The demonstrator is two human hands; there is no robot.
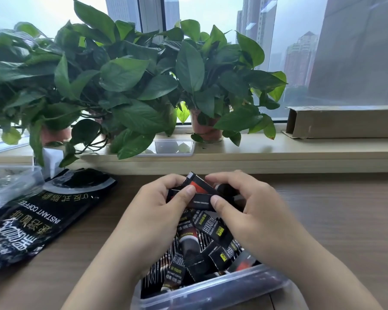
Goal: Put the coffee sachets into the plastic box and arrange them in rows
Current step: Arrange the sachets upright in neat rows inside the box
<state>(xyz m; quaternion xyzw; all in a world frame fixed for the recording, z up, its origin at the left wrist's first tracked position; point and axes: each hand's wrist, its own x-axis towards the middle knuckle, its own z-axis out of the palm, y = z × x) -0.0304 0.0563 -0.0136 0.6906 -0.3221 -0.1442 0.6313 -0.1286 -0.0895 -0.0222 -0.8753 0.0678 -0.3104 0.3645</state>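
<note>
Basically both hands were up over the clear plastic storage box, which sat at the near edge of the brown wood-grain desk, its front rim cut off by the bottom of the view. Left hand and right hand were each closed on the same small bunch of black-and-red coffee sachets, thumbs pressed on top, held just above the far side of the box. Inside the box lay a loose heap of black coffee sachets, jumbled at all angles, no rows; several read "INSTANT COFFEE" plus Chinese characters too small to read, some with a yellow tag. Desk to the right of the box was bare wood all the way to the right edge. Left side was tighter: a big black foil coffee bag lay flat and torn open, printed upside down "INSTANT COFFEE" with large white Chinese characters, well apart from the box. Another clear plastic container sat at the far left, overlapping the bag's top. Behind the desk ran a beige window ledge carrying green leafy potted plants, a small clear plastic tray and a long brown cardboard box on the right.
</note>
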